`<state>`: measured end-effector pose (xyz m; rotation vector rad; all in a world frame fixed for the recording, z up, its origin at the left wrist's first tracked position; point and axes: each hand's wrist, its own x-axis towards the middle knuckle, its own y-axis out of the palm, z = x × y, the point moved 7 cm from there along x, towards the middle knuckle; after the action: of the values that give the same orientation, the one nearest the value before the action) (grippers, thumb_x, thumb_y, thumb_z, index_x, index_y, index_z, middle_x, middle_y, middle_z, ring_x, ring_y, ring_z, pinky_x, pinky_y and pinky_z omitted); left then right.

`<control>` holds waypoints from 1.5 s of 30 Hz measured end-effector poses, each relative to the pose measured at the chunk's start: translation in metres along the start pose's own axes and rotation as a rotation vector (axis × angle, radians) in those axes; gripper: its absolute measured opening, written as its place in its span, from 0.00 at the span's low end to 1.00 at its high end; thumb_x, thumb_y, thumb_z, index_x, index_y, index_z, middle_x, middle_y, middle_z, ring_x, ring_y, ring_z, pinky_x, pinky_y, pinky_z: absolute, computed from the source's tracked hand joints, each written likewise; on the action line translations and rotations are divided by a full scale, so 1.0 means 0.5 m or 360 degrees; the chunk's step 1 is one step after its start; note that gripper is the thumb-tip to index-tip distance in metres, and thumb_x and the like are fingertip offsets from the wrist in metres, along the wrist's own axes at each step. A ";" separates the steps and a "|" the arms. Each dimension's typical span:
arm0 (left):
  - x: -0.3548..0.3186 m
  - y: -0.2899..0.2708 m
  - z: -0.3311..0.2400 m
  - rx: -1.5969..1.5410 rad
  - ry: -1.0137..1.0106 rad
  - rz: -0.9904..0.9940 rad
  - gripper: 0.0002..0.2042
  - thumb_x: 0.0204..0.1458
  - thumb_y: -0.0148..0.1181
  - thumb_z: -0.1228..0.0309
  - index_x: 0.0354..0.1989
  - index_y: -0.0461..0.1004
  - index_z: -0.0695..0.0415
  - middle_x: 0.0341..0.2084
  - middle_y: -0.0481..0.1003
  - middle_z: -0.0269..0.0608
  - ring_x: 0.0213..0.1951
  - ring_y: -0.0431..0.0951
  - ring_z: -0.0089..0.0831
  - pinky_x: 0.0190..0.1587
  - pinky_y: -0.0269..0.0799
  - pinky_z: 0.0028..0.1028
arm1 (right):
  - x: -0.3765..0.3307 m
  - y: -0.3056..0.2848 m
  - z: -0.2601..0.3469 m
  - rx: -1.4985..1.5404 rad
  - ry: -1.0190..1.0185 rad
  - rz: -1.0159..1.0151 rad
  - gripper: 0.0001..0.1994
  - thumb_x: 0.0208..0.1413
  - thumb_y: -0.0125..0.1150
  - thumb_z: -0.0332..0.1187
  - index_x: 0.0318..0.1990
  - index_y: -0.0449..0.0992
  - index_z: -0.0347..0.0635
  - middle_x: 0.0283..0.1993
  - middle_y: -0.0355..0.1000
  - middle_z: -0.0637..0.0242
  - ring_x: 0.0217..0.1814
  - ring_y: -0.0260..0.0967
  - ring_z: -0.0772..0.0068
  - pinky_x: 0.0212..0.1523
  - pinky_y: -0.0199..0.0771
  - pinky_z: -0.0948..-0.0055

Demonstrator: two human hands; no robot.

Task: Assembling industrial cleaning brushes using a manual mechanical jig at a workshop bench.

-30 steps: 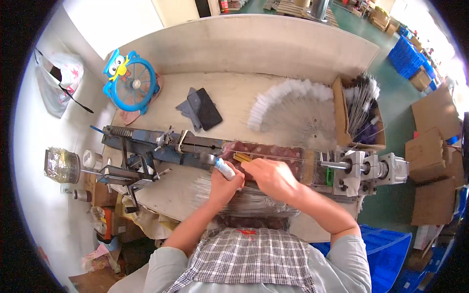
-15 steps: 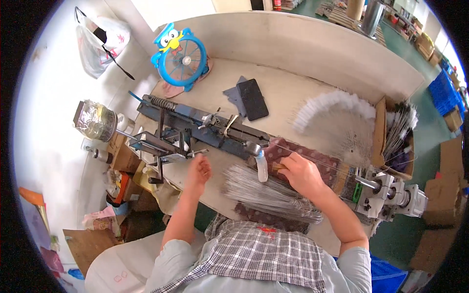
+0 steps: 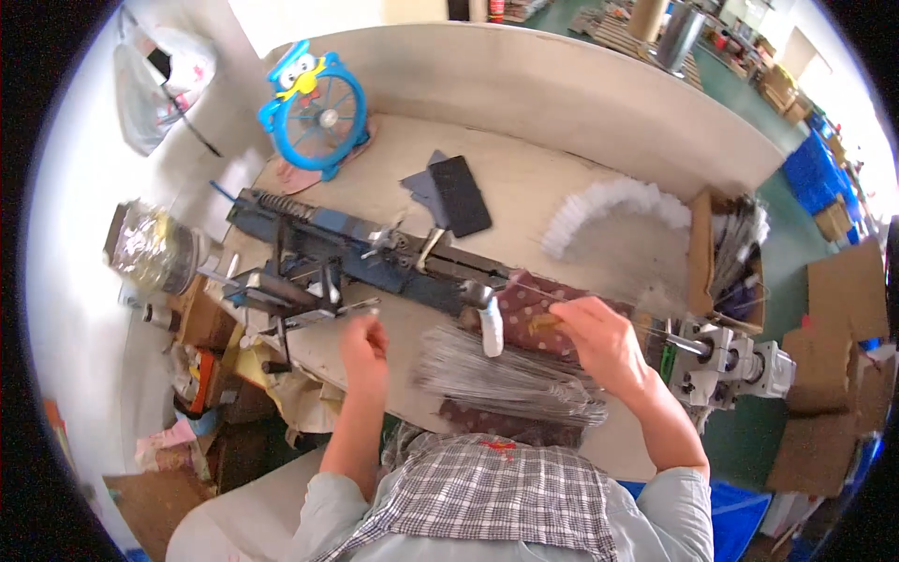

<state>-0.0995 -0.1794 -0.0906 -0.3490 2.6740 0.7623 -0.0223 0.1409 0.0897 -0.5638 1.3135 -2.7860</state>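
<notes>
Head view: my left hand pinches one thin wire by the blue machine; right hand curls over the wire bundle on the worktop. Light, springy, slippery — I'd grip near the ends.

We are in a factory workshop. Our bench carries a long blue metal machine and wire bundles; cardboard boxes and blue crates line the green floor.

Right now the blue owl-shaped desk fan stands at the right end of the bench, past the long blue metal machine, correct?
Not quite. In the head view the blue owl-shaped desk fan stands at the left end of the bench, behind the long blue metal machine, not the right.
</notes>
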 end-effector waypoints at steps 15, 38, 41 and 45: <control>-0.200 0.441 0.159 0.0466 -0.0064 0.1059 0.07 0.57 0.53 0.70 0.34 0.75 0.61 0.25 0.74 0.32 0.22 0.65 0.13 0.24 0.60 0.16 | -0.044 -0.069 -0.122 0.0516 0.0637 -0.0181 0.08 0.48 0.60 0.29 0.36 0.78 0.39 0.27 0.73 0.59 0.31 0.70 0.61 0.34 0.70 0.69; -0.175 0.386 0.102 0.0225 -0.0241 0.0761 0.13 0.59 0.51 0.62 0.34 0.73 0.61 0.21 0.73 0.35 0.21 0.70 0.18 0.24 0.64 0.18 | 0.072 0.018 -0.045 -0.0032 0.0143 -0.0211 0.08 0.49 0.58 0.37 0.30 0.78 0.43 0.28 0.73 0.63 0.34 0.70 0.59 0.37 0.70 0.65; -0.178 0.389 0.100 0.0340 -0.0282 0.0755 0.18 0.60 0.47 0.57 0.36 0.72 0.62 0.23 0.74 0.37 0.24 0.74 0.22 0.26 0.67 0.19 | 0.079 0.033 -0.063 0.0264 0.0322 -0.0087 0.08 0.49 0.58 0.36 0.31 0.78 0.43 0.27 0.73 0.62 0.33 0.69 0.58 0.36 0.70 0.65; -0.173 0.388 0.111 0.0145 -0.0463 0.0683 0.23 0.61 0.39 0.51 0.43 0.69 0.62 0.32 0.76 0.41 0.35 0.76 0.27 0.37 0.69 0.24 | 0.073 0.024 -0.030 -0.0104 0.0157 -0.0254 0.08 0.47 0.60 0.35 0.33 0.78 0.42 0.30 0.73 0.62 0.36 0.69 0.58 0.37 0.70 0.65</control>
<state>-0.0687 0.0234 -0.0119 0.3471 2.5141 0.7364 -0.0632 0.1382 0.0835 -0.5645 1.4438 -2.9427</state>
